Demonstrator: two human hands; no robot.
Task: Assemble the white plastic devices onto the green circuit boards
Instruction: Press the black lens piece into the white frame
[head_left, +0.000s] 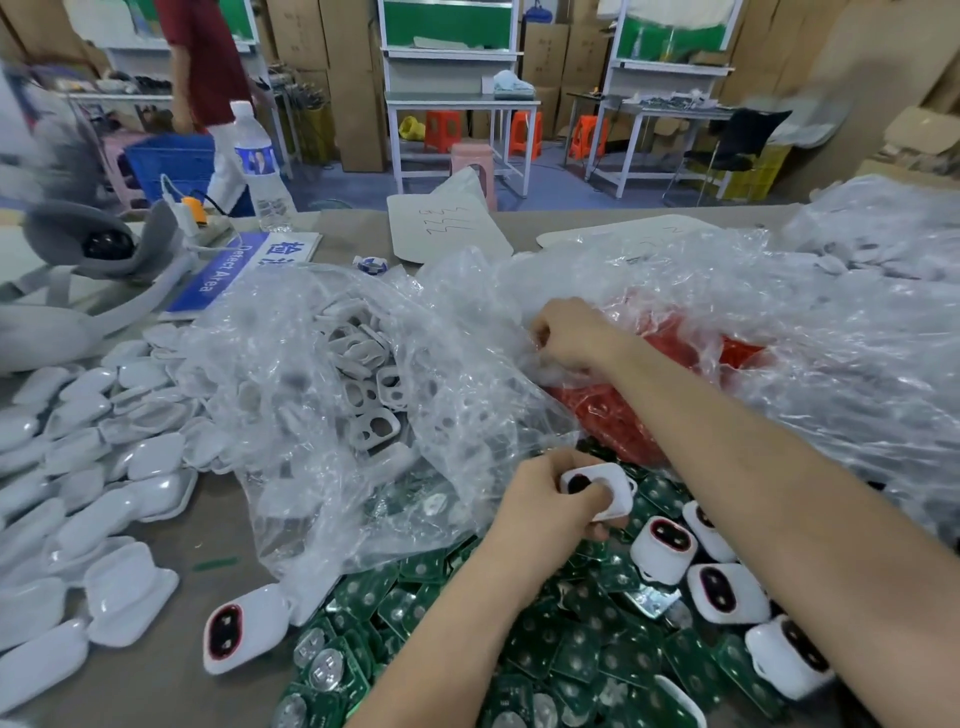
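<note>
— Hands first: how are they seen?

— The left hand (545, 501) is curled around a white plastic device with a dark oval window (602, 488), which is gripped between thumb and fingers just above the heap of green circuit boards (566, 654). The right hand (569, 338) is reached across, its fingers clenched into the crumpled clear plastic bag of red parts (634, 415); whether a red part is pinched inside cannot be told.

— Where is open room left?

— A bare strip of brown table (208, 525) is seen between the spread of glossy white plastic shells (119, 467) on the left and the boards. Elsewhere the surface is covered.

— And the edges?

— The lower edge of a second clear bag, filled with white plastic frames (371, 395), is draped over the boards' far side, touching them. Finished white devices with red-ringed windows (670, 553) are lined along the heap's right side under the right forearm, and one more (241, 629) is laid at its left border. The table's far edge is marked by white cards with handwriting (447, 228).
</note>
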